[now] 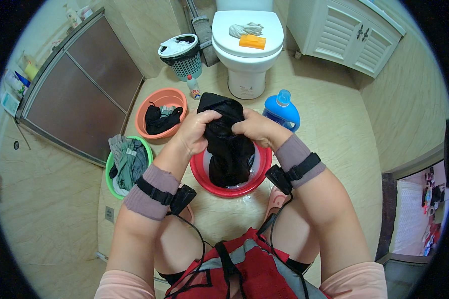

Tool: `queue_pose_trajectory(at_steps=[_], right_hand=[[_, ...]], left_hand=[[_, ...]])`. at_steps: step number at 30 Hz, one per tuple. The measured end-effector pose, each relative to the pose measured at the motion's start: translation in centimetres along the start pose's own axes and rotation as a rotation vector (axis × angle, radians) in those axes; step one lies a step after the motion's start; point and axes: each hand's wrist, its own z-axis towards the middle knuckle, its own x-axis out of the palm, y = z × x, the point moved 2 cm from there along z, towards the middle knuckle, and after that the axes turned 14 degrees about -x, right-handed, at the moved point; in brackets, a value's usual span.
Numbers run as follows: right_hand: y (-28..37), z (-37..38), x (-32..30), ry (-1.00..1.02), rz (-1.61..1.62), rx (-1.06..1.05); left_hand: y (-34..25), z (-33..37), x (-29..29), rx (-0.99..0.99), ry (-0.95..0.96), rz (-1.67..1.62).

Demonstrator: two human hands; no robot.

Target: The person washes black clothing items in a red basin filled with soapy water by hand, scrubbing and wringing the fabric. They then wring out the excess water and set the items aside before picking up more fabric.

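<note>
A wet-looking black garment [227, 134] is stretched between my two hands, its lower part hanging into a red basin [200, 183] on the floor before me. My left hand [197, 130] grips the cloth on its left side, thumb on top. On the other side my right hand [257, 127] is closed on the same cloth, also with the thumb uppermost. Some pale water shows inside the basin around the fabric. What kind of garment it is cannot be made out.
Left of the basin stand an orange basin [141, 112] with dark clothes and a green basin [110, 174] with grey-green clothes. A blue detergent bottle [284, 110], a small white bottle [193, 87], a waste bin [184, 62] and a toilet [247, 74] lie beyond.
</note>
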Motion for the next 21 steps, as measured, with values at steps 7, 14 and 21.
queue_pose_trajectory(at_steps=[7, 14, 21], right_hand=[[-1.0, 0.6, -1.7, -0.161, -0.057, -0.025], [-1.1, 1.1, -2.7, -0.343, 0.19, -0.086], [-0.3, 0.7, -2.7, -0.271, 0.203, -0.038]], left_hand=[[-0.3, -0.9, 2.1, 0.03, -0.143, 0.162], [-0.7, -1.0, 1.4, 0.039, -0.219, 0.548], [-1.4, -1.8, 0.9, -0.031, -0.249, 0.513]])
